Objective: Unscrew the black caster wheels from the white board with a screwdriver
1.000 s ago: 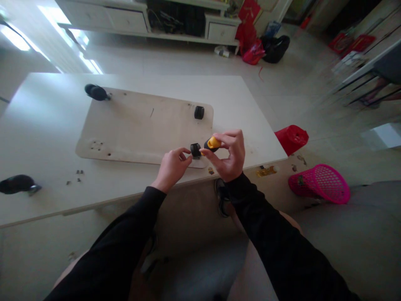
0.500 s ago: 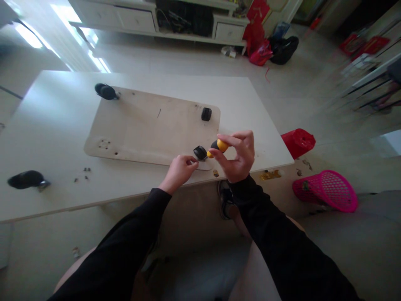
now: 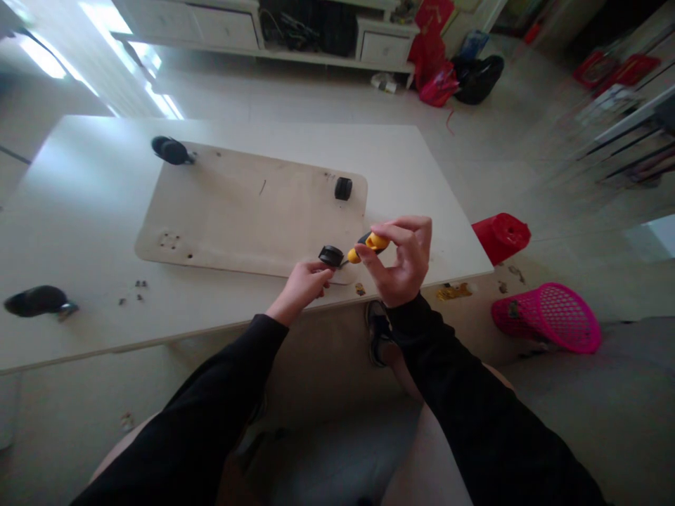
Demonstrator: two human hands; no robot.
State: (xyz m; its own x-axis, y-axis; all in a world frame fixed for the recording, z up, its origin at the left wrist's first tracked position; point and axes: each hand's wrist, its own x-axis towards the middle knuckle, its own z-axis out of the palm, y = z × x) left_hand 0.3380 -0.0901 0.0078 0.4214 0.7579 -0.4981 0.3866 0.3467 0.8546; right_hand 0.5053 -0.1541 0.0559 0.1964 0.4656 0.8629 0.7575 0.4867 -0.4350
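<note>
Right hand (image 3: 403, 260), one: thumb and fingers pinched round the handle of a yellow-and-black screwdriver (image 3: 377, 242), by the board's right end; shaft slanting down toward the board's near right corner, seating of the tip not discernible.
Left hand (image 3: 303, 287), one: at the board's near edge, fingers drawn nearly together beside the near caster (image 3: 331, 255); whether they grip it cannot be told.
Near caster: black, upright at the board's near right corner.
Board (image 3: 247, 211): pale, rounded corners, lying flat.
Far caster (image 3: 343, 188): black, at the board's far right corner.
Large caster (image 3: 171, 150): black, tilted, at the board's far left corner.
Loose caster (image 3: 38, 301): black, well left of the board.
Screws (image 3: 140, 298), four: small, just off the board's near left corner.
Table (image 3: 406, 176): white, beneath the board.
Basket (image 3: 572, 316): pink mesh, on the floor, well right of the board.
</note>
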